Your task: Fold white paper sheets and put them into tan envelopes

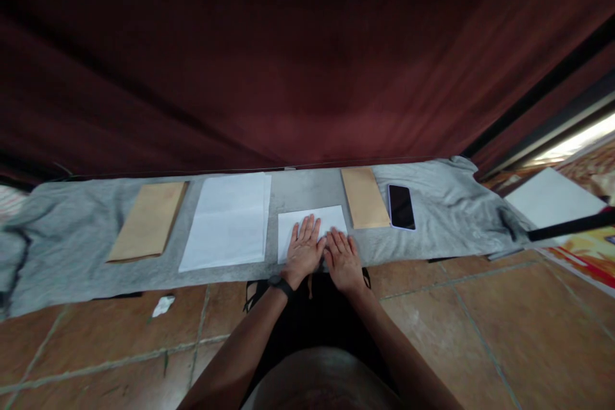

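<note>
A small white sheet of paper (288,224), which looks folded, lies in front of me on the grey cloth. My left hand (304,248), with a dark watch on its wrist, rests flat on it with fingers stretched out. Beside it my right hand (342,259) also lies flat on the paper's right part, fingers extended. The two hands nearly touch at the thumbs, and they cover much of the paper's lower half. To the left is a stack of larger white sheets (228,221); to the right, close to my right hand, lies a brown envelope (366,198).
Grey cloth (307,187) covers the long narrow surface. A pile of brown envelopes (150,219) lies far left, and a phone (401,207) right of the single envelope. A dark red curtain (307,77) rises behind. A white scrap (163,305) lies on the tiled floor (451,327).
</note>
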A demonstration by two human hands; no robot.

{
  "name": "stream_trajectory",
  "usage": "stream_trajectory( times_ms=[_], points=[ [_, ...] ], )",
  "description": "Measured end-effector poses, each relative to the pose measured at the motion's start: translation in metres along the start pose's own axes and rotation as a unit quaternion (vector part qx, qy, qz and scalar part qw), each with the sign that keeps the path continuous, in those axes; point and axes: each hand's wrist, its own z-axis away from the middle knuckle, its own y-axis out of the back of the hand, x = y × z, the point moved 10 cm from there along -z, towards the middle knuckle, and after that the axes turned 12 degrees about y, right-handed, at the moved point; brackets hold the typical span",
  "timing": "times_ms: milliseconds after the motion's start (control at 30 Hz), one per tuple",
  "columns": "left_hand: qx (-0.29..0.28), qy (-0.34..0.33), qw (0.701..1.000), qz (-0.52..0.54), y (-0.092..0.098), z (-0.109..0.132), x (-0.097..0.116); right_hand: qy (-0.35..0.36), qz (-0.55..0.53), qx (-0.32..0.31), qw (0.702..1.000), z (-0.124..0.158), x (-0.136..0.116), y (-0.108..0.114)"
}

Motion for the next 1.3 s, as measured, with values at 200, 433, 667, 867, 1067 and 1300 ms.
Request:
stream_trajectory(
  times_ms=[200,433,667,867,1067,1300],
  points=[
    [0.023,0.039,0.999,0.012,0.002,-0.004,-0.021,-0.003,0.019,0.007,1.000,0.009,0.005,0.000],
    [0.040,0.068,0.997,0.014,0.010,0.002,-0.039,-0.002,0.030,0.022,0.999,0.019,0.012,0.009],
    [0.060,0.080,0.995,0.013,0.014,0.010,-0.048,-0.002,0.040,0.020,0.999,0.021,0.014,0.006],
    [0.062,0.086,0.994,0.014,0.015,0.010,-0.049,-0.002,0.042,0.020,0.999,0.021,0.013,0.008],
    [0.058,0.096,0.993,0.026,0.016,0.011,-0.052,-0.012,0.032,0.025,0.999,0.026,0.017,0.011],
    [0.020,0.071,0.997,0.037,0.015,-0.015,-0.031,-0.018,0.039,0.017,0.999,0.029,0.019,0.012]
  ],
)
